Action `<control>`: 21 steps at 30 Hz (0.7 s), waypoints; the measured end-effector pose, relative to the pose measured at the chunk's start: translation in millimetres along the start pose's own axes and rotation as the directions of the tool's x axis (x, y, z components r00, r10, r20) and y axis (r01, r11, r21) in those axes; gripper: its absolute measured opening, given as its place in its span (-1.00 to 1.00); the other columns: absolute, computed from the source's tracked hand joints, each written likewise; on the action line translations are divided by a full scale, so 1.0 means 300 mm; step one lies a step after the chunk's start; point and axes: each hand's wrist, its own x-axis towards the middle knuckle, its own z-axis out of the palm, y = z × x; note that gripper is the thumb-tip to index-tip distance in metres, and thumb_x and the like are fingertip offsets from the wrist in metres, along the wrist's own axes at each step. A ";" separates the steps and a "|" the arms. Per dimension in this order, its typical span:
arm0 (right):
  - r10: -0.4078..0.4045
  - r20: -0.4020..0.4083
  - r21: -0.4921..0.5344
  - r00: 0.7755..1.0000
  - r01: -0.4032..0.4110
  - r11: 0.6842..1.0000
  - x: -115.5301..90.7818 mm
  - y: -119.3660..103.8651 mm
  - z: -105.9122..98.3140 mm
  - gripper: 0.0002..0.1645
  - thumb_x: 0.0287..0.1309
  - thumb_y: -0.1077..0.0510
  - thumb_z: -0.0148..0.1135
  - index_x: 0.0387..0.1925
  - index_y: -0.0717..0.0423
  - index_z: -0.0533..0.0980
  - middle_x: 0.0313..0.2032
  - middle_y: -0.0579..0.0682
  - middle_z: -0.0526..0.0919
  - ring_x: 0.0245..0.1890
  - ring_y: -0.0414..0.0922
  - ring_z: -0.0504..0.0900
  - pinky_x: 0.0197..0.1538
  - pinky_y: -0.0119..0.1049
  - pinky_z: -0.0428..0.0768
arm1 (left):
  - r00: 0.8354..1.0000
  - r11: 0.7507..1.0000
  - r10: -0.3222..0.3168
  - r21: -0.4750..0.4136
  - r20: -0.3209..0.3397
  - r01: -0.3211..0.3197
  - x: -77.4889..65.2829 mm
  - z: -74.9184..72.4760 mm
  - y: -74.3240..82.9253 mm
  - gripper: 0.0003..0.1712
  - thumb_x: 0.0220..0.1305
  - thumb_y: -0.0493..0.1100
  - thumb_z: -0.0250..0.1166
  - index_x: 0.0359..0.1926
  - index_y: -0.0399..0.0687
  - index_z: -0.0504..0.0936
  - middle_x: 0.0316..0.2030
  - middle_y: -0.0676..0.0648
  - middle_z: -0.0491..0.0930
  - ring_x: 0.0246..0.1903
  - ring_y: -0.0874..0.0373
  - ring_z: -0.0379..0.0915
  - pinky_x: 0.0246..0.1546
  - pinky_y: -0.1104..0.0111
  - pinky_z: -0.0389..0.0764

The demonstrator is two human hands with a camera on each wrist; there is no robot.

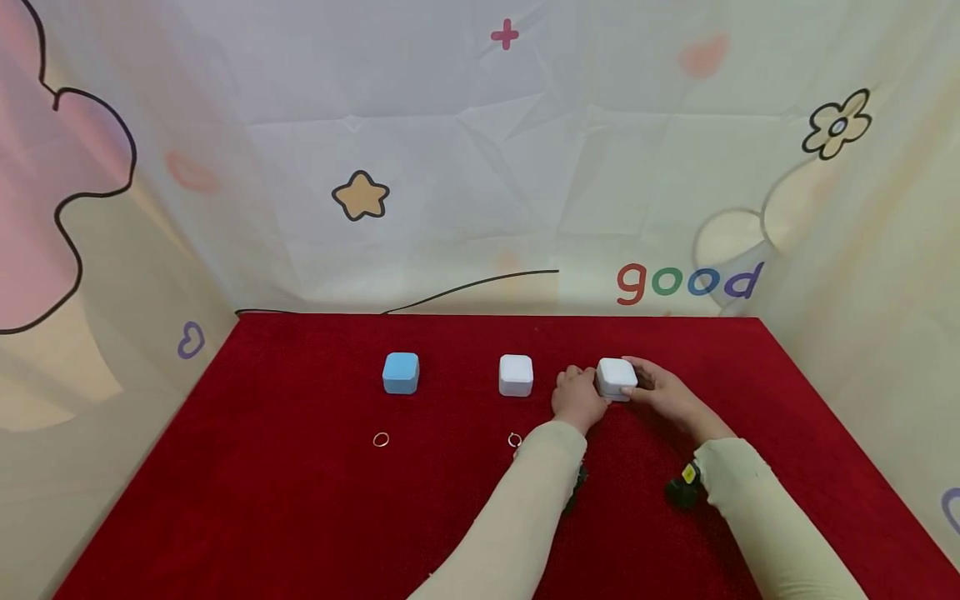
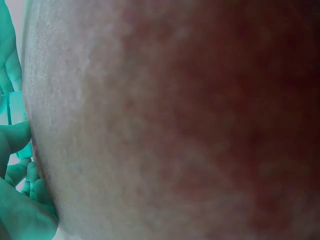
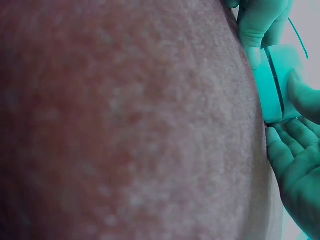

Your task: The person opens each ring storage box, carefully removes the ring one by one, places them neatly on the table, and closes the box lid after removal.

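Note:
Both hands hold one small white ring box (image 1: 617,376) on the red cloth, right of centre. The left hand (image 1: 578,398) grips its left side, with the thumb at the front. From the right, the right hand (image 1: 667,393) pinches it between thumb and fingers. In the right wrist view a dark seam runs between lid and base of the box (image 3: 276,82); the right thumb (image 3: 305,97) lies on the lid side and the left hand (image 3: 262,22) is on the base side. The left wrist view shows only a sliver of the box (image 2: 17,107) and hands.
A second white box (image 1: 515,376) stands left of the hands, and a light blue box (image 1: 401,373) farther left. A thin ring (image 1: 381,439) lies before the blue box. Another ring (image 1: 514,439) lies beside the left sleeve. Printed curtains (image 1: 465,167) border the red cloth (image 1: 262,500).

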 end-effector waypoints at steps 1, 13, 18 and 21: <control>0.002 0.001 -0.002 1.000 -0.002 1.000 0.000 0.000 0.000 -0.17 0.45 0.19 0.16 0.54 0.39 0.02 0.48 0.49 0.17 0.50 0.44 0.15 0.49 0.34 0.22 | 1.000 1.000 -0.003 -0.004 0.000 0.003 0.002 0.001 0.000 -0.46 0.31 0.03 0.41 0.27 0.05 0.61 0.13 -0.02 0.56 0.11 0.14 0.45 0.10 0.34 0.59; 0.011 0.018 -0.009 1.000 -0.011 1.000 0.003 0.005 -0.010 -0.15 0.50 0.12 0.11 0.57 0.35 -0.04 0.50 0.49 0.13 0.51 0.44 0.13 0.49 0.38 0.20 | 1.000 0.999 -0.021 -0.037 0.000 0.021 0.001 -0.004 0.003 -0.43 0.30 0.03 0.42 0.30 0.08 0.59 0.14 0.00 0.55 0.14 0.14 0.43 0.15 0.35 0.56; 0.037 0.022 -0.002 0.999 -0.037 0.999 0.004 0.003 -0.010 -0.14 0.51 0.08 0.09 0.59 0.31 -0.06 0.51 0.48 0.11 0.52 0.43 0.10 0.50 0.40 0.15 | 1.000 0.999 -0.021 -0.034 -0.011 0.020 0.000 0.001 0.004 -0.45 0.30 0.04 0.42 0.28 0.08 0.61 0.11 0.00 0.55 0.12 0.15 0.44 0.13 0.35 0.57; 0.054 0.024 0.003 0.998 -0.054 0.999 0.002 -0.002 -0.008 -0.13 0.51 0.05 0.08 0.60 0.29 -0.07 0.52 0.47 0.09 0.53 0.43 0.08 0.50 0.41 0.12 | 1.000 1.000 -0.017 -0.026 -0.013 0.016 -0.007 -0.002 0.003 -0.46 0.30 0.03 0.41 0.27 0.06 0.61 0.10 -0.01 0.56 0.11 0.14 0.44 0.12 0.35 0.57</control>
